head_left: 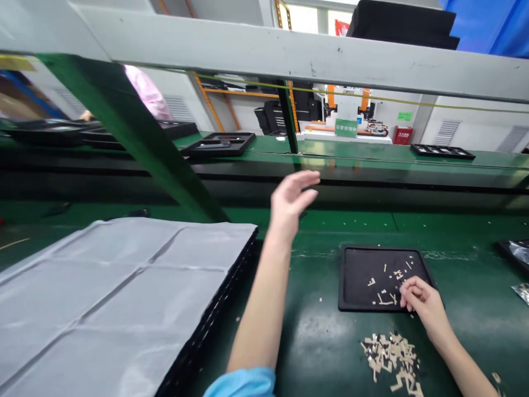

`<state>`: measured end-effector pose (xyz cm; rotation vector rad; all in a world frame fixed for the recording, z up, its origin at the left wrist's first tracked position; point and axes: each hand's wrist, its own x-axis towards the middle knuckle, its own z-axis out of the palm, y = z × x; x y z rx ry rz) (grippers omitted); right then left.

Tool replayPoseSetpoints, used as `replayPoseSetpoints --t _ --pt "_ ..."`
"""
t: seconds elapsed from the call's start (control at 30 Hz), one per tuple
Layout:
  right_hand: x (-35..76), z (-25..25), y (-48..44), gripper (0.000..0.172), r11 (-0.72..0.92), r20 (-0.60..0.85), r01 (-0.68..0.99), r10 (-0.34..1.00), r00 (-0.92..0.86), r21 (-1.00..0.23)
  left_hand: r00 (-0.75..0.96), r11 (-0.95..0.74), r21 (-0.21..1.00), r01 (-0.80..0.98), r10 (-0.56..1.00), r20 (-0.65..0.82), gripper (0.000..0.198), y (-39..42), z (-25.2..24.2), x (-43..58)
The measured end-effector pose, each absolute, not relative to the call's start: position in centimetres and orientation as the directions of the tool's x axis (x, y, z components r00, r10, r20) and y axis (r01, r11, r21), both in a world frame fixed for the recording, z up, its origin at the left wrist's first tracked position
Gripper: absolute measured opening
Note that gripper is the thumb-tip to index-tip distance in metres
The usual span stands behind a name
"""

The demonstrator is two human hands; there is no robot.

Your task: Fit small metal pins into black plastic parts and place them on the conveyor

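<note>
My left hand (291, 199) is raised above the green bench, reaching forward with its fingers stretched out and nothing in it. My right hand (421, 300) rests at the near right corner of a small black tray (359, 275), fingers curled together over several small tan pieces (386, 284) lying in the tray. What its fingertips pinch is too small to make out. A heap of the same tan pieces (392, 358) lies on the bench in front of the tray.
A stack of black trays under a grey cloth (107, 292) fills the left. A green post (136, 138) slants up beside it. A conveyor (372, 165) carries black trays (219, 144) behind. A person in pink (144, 91) stands beyond. Bagged items (518, 259) lie far right.
</note>
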<state>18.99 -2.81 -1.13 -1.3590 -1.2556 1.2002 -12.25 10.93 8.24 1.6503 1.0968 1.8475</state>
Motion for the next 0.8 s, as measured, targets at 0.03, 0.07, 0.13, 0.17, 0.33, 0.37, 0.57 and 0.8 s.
replayPoseSetpoints --t 0.03,0.07,0.13,0.17,0.33,0.37,0.57,0.8 --pt "19.0 -1.0 -2.8 0.045 -0.089 -0.089 0.121 0.996 0.011 -0.989 -0.152 -0.499 0.802 0.328 0.81 0.566 0.039 11.6 7.0 -12.0" --pt "19.0 -0.9 -2.8 0.046 -0.098 -0.097 0.12 0.995 0.011 -0.988 -0.134 -0.366 0.794 0.485 0.866 0.481 0.038 12.4 5.5 -11.8" --pt "19.1 -0.8 -2.8 0.047 -0.11 -0.109 0.116 0.994 0.011 -0.987 -0.237 -0.044 0.699 0.714 0.924 0.301 0.041 14.0 2.4 -11.8" --pt "19.2 -0.9 -2.9 0.046 -0.115 -0.115 0.114 0.993 0.007 -0.987 -0.304 0.041 0.685 0.727 0.915 0.267 0.047 14.7 1.0 -12.1" --pt "19.1 -1.4 -3.6 0.039 -0.098 -0.099 0.092 0.995 -0.004 -0.991 -0.442 0.228 0.617 0.753 0.87 0.217 0.049 17.1 -2.5 -14.6" --pt "19.0 -1.4 -3.8 0.038 -0.09 -0.089 0.086 0.996 0.011 -0.992 -0.438 0.228 0.611 0.758 0.872 0.218 0.045 17.4 -2.7 -15.0" --pt "18.2 -0.7 -4.4 0.039 -0.101 -0.098 0.089 0.995 0.037 -0.991 -0.448 0.193 0.662 0.725 0.861 0.24 0.042 17.8 -2.4 -15.3" --pt "18.6 -0.1 -3.6 0.039 -0.097 -0.103 0.102 0.993 -0.057 -0.99 -0.491 -0.007 0.905 0.425 0.838 0.237 0.048 14.3 -0.7 -12.6"
